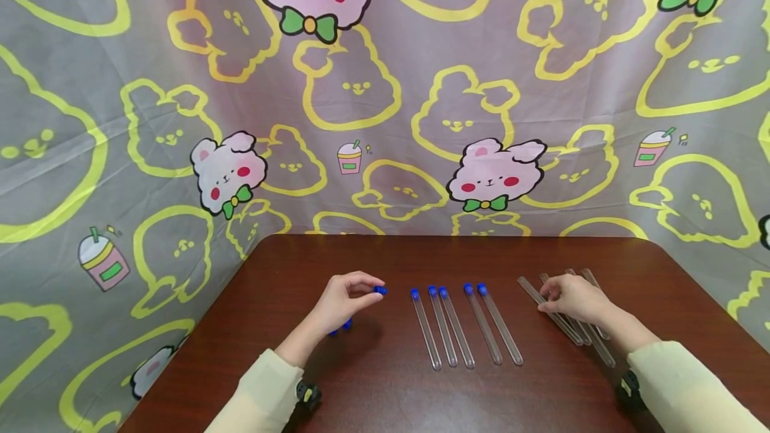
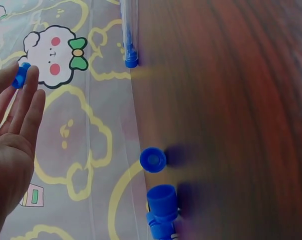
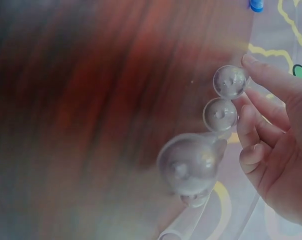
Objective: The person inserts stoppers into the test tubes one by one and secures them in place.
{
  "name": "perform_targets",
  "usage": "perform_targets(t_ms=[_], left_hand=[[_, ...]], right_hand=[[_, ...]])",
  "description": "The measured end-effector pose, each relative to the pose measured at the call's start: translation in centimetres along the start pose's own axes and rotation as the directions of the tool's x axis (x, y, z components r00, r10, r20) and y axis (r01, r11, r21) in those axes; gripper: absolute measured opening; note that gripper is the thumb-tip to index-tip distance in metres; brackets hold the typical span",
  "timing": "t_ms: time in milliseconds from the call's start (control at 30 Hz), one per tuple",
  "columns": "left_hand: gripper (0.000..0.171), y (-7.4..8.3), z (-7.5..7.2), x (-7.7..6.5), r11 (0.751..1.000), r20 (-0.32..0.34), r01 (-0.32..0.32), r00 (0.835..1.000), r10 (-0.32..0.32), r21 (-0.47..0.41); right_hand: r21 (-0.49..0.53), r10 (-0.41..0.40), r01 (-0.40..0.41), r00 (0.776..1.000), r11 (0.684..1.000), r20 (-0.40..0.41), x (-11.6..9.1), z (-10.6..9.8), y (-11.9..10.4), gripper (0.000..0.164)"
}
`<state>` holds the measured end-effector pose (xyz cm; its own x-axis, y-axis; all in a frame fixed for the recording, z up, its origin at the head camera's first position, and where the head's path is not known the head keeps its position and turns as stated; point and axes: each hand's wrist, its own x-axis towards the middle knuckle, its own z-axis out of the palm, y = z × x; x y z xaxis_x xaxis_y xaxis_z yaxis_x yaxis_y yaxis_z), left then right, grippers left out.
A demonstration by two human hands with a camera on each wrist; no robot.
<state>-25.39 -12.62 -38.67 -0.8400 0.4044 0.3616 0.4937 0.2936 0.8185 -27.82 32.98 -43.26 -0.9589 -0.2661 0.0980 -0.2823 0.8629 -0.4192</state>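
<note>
My left hand pinches a blue cap between thumb and fingertips, raised over the left part of the table. Further blue caps lie on the table below it, partly hidden by that hand in the head view. On the right, my right hand reaches over several uncapped clear test tubes lying in a loose fan. Its thumb and fingers pinch the leftmost test tube near the upper part. The right wrist view shows the rounded tube ends beside the fingers.
Between the hands, several test tubes with blue caps lie side by side on the dark brown table. A patterned cloth hangs behind the table and along its sides.
</note>
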Motion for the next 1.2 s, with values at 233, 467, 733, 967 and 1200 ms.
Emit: perform_targets(t_ms=[233, 467, 733, 967, 1200], left_hand=[[0.019, -2.1, 0.6, 0.7, 0.999, -0.019, 0.009, 1.0, -0.01, -0.035], [0.02, 1.1, 0.7, 0.5, 0.999, -0.007, -0.005, 1.0, 0.005, -0.053], [0.021, 2.1, 1.3, 0.8, 1.0, -0.018, -0.018, 1.0, 0.018, -0.003], [0.02, 2.3, 1.5, 0.9, 0.998, -0.066, -0.049, 0.997, 0.046, -0.04], [0.018, 2.5, 1.9, 1.1, 0.99, -0.074, -0.084, 0.994, 0.076, -0.112]], right_hand=[[0.058, 0.014, -0.013, 1.0, 0.998, -0.018, -0.1, -0.2, 0.0, 0.027], [0.1, -0.028, 0.036, 0.996, 0.994, -0.085, -0.3, -1.0, -1.3, 0.02], [0.096, -0.085, 0.102, 0.982, 0.99, -0.17, -0.7, -1.9, -3.6, 0.015], [0.114, -0.135, 0.161, 0.969, 0.98, -0.208, -1.2, -2.4, -5.9, 0.017], [0.2, -0.188, 0.228, 0.962, 0.953, -0.199, -1.5, -2.7, -7.6, 0.021]])
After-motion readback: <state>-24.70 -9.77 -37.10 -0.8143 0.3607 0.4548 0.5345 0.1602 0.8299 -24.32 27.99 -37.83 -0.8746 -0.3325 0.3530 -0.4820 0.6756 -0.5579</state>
